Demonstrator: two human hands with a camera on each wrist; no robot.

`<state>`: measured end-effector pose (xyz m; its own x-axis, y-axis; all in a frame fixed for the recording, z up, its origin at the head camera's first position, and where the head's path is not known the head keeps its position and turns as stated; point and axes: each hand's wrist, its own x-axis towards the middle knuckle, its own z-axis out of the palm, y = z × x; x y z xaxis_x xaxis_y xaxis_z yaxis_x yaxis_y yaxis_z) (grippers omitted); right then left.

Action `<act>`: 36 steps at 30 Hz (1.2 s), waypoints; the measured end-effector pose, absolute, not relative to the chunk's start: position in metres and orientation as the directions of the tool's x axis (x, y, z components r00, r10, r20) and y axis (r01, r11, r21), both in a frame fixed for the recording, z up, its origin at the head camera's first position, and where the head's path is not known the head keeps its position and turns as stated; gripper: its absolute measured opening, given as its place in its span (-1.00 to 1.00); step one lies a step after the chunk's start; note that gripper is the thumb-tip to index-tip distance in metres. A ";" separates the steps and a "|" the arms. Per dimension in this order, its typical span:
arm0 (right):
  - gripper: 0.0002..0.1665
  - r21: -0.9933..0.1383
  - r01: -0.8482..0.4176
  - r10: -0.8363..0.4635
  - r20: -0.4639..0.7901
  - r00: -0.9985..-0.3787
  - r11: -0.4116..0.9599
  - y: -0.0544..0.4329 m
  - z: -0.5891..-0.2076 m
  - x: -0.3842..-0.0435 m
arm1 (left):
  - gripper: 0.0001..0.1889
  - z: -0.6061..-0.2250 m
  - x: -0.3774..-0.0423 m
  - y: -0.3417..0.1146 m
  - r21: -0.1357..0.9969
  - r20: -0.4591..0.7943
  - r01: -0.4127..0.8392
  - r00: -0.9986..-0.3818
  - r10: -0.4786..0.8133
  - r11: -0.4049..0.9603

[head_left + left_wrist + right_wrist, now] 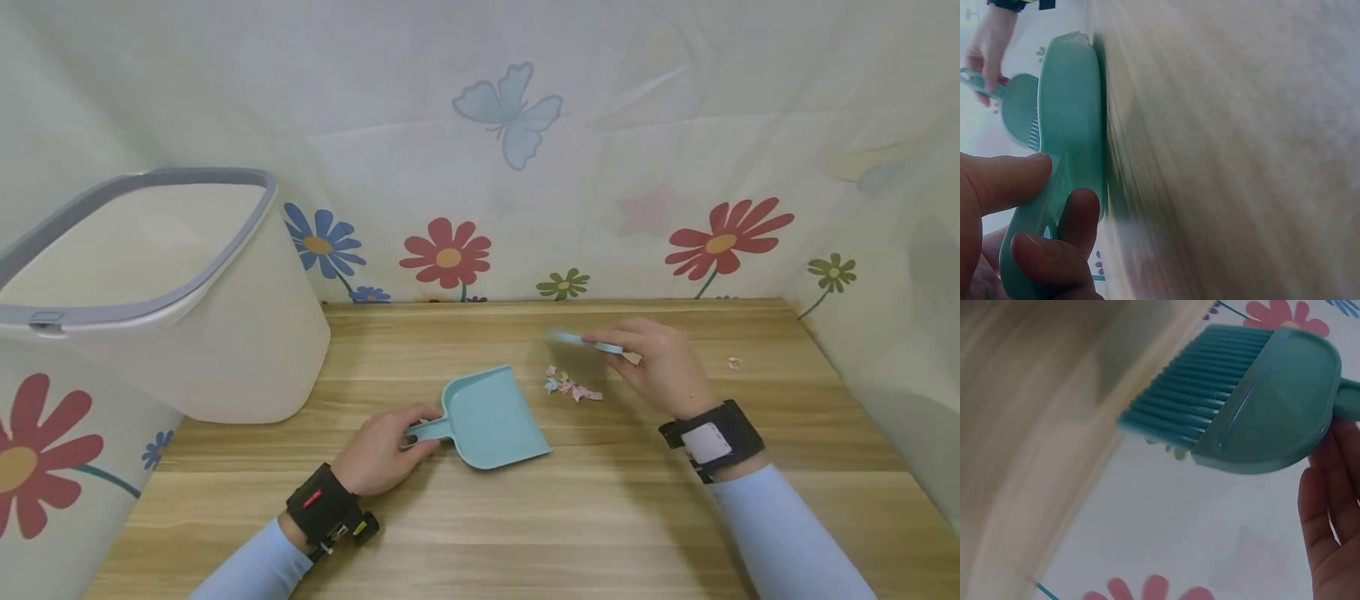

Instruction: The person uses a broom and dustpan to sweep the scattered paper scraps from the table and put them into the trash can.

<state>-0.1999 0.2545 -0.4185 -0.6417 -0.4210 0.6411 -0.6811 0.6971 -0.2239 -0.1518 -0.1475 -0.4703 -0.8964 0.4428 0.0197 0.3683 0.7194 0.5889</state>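
Observation:
A teal dustpan (491, 417) lies on the wooden table, its open edge facing right. My left hand (386, 450) grips its handle; in the left wrist view the thumb and fingers (1082, 215) close round that handle. Over the table, to the right, my right hand (660, 362) holds a small teal brush (1272, 400) by its handle, bristles off the tabletop. Between dustpan and brush lies a small heap of pink, blue and yellow scraps (573, 389). One more pinkish scrap (734, 363) sits farther right, beyond the right hand.
A tall white bin (247, 333) with a grey rim stands at the left, its inside pale. Behind the table (480, 533) hangs a white curtain (360, 100) printed with flowers and a butterfly; it also runs along the right edge.

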 end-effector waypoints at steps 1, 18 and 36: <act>-0.42 -0.237 -0.686 -0.436 0.622 -0.651 0.688 0.255 -0.422 -0.202 | -0.63 -0.470 -0.152 -0.148 0.590 0.021 0.368 -0.897 0.442 0.718; -0.29 -0.358 -0.621 -0.529 0.328 -0.782 0.697 0.255 -0.425 -0.179 | -0.64 -0.474 -0.153 -0.151 0.578 0.047 0.386 -0.896 0.442 0.719; -0.64 -0.278 -0.584 -0.344 0.591 -0.730 0.763 0.250 -0.405 -0.171 | -0.61 -0.479 -0.154 -0.149 0.567 0.049 0.388 -0.897 0.440 0.727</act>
